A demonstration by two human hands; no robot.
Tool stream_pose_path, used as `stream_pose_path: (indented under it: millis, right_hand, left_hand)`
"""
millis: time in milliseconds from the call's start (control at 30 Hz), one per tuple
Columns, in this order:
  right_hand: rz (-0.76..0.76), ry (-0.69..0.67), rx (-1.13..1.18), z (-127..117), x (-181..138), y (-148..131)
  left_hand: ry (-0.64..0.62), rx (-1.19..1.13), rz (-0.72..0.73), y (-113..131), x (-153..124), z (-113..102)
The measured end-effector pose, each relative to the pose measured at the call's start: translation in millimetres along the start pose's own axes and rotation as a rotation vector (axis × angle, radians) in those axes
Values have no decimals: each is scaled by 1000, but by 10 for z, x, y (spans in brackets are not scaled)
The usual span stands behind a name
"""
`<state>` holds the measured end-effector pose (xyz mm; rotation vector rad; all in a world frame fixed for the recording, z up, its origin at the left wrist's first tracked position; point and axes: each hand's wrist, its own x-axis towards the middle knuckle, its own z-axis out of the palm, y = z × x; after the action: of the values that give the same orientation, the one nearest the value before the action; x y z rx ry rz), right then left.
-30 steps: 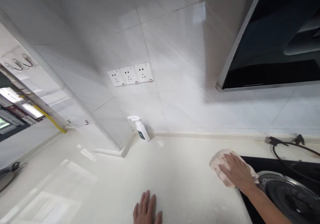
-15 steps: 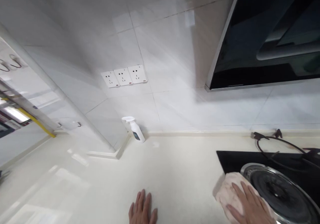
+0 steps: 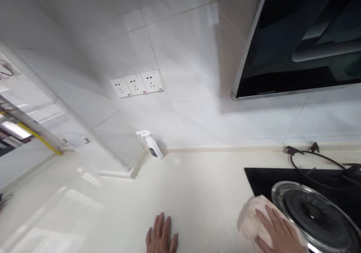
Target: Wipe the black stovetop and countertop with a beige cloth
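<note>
My left hand (image 3: 160,236) rests flat on the cream countertop (image 3: 197,193), fingers stretched out and holding nothing. To the right, my right hand (image 3: 278,230) presses down on a pale pinkish cloth (image 3: 252,221), its fingers spread over the top. The cloth lies across the left edge of the black glass hob (image 3: 255,176), partly on the countertop. Just beside it is the round burner (image 3: 310,211) with a shiny metal ring. Part of the cloth is hidden under my palm.
A white spray bottle (image 3: 153,147) stands in the back corner. A dark pan-support ring (image 3: 295,151) leans behind the hob. The black range hood (image 3: 293,72) hangs above, and wall sockets (image 3: 137,84) sit left of it. A wall edge (image 3: 117,172) juts out at left.
My right hand has slid slightly left with the cloth along the hob's edge. My left hand stays in place. The camera view has shifted a little.
</note>
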<state>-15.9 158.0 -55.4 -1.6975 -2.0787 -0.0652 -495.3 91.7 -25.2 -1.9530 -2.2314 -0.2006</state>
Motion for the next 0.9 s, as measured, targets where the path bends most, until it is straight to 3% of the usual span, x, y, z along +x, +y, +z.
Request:
stream_pose_path:
  millis: [200, 367, 500, 667, 800, 900]
  right_hand:
    - [147, -259, -4, 20, 1212, -537]
    - [122, -366, 54, 284, 1752, -1060]
    - [18, -437, 137, 386, 1687, -1613]
    - [-218, -499, 302, 401, 1181, -2251]
    - [-409, -535, 434, 415, 1130, -2355]
    - [-325, -552, 338, 436, 1467, -2162]
  left_hand:
    - [-6, -12, -1, -37, -2, 65]
    - [-8, -25, 18, -89, -12, 123]
    - [-12, -19, 17, -93, -11, 96]
    - [45, 3, 31, -89, -21, 117]
    - [99, 27, 46, -95, -37, 148]
    - [106, 21, 54, -119, -42, 161]
